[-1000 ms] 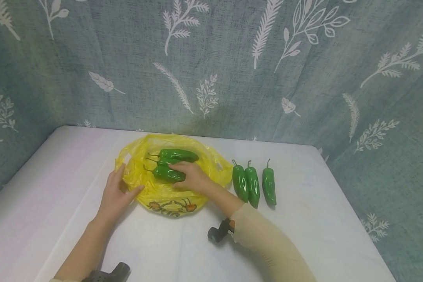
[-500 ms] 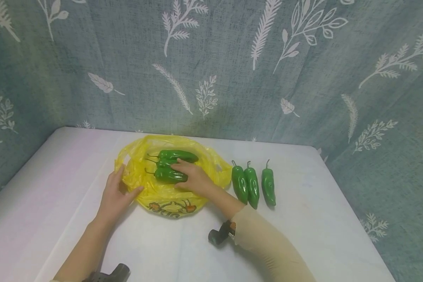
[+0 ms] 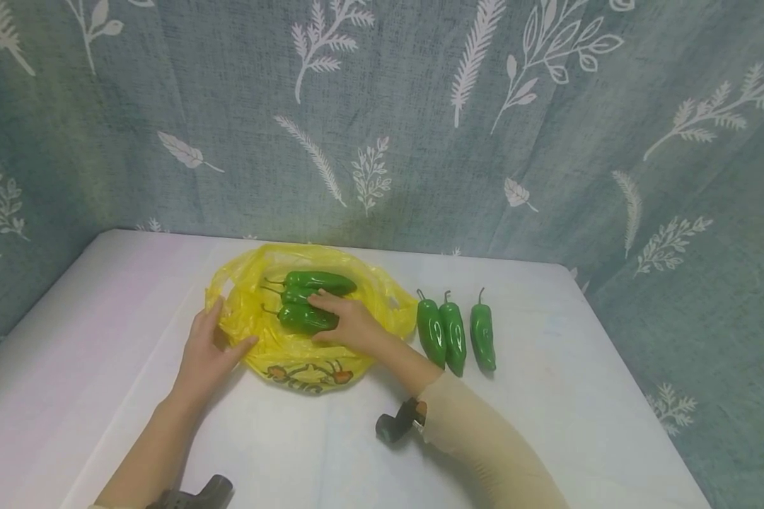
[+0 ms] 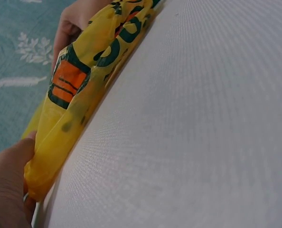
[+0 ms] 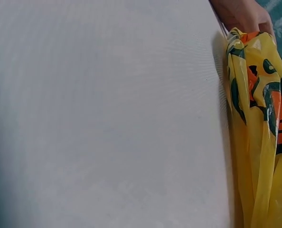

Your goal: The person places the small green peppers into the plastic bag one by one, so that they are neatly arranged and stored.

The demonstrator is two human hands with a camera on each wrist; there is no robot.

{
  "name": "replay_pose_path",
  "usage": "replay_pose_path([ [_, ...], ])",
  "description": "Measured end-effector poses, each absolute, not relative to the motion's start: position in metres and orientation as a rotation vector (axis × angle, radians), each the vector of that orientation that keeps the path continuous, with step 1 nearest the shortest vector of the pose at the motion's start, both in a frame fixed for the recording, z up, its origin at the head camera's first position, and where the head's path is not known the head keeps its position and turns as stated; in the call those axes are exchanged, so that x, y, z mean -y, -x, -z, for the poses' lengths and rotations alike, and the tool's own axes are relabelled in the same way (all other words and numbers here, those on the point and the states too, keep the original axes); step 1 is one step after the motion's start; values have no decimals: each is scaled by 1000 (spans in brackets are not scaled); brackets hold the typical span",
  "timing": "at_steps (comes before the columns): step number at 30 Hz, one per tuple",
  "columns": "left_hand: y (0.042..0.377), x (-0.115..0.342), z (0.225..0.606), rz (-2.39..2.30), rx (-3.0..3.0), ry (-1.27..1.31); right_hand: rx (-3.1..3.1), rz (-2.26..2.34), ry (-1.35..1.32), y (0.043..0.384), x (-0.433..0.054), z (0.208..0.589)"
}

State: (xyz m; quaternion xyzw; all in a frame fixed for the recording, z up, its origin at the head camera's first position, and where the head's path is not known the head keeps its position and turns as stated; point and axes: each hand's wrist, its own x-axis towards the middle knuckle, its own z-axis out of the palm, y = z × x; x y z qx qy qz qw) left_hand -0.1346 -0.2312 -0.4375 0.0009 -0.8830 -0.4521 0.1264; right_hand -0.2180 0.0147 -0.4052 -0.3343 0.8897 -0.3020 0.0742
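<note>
A yellow plastic bag (image 3: 274,346) lies spread with its mouth up, holding three green chili peppers. At its left side my left hand (image 3: 206,357) grips the edge, thumb on the front and fingers farther back; the left wrist view shows the thumb (image 4: 20,151) against the printed plastic. My right hand (image 3: 359,329) reaches in from the right. It holds the nearest green chili pepper (image 3: 298,318) by its tip end, which is partly covered. Its fingers overlap the middle green chili pepper (image 3: 294,294). The farthest green chili pepper (image 3: 318,283) lies behind them.
Right of the bag, three more green chili peppers lie on the white tabletop (image 3: 547,396): a close pair, with one pepper (image 3: 455,339) beside the bag's right corner, and a separate pepper (image 3: 482,337). A leaf-patterned curtain (image 3: 420,177) stands behind the table.
The right hand and the nearest chili pepper have shifted slightly to the right within the bag, and the right fingers sit a little higher. The left hand has stayed at the bag's edge.
</note>
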Motion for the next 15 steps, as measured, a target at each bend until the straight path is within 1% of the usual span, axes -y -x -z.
replay_pose_path([
  [8, 136, 231, 437, 1290, 2571, 2, -2641, 962, 1049, 218, -17, 403],
  [15, 135, 231, 437, 1274, 2578, 4, -2625, 1048, 1000, 216, -19, 399],
])
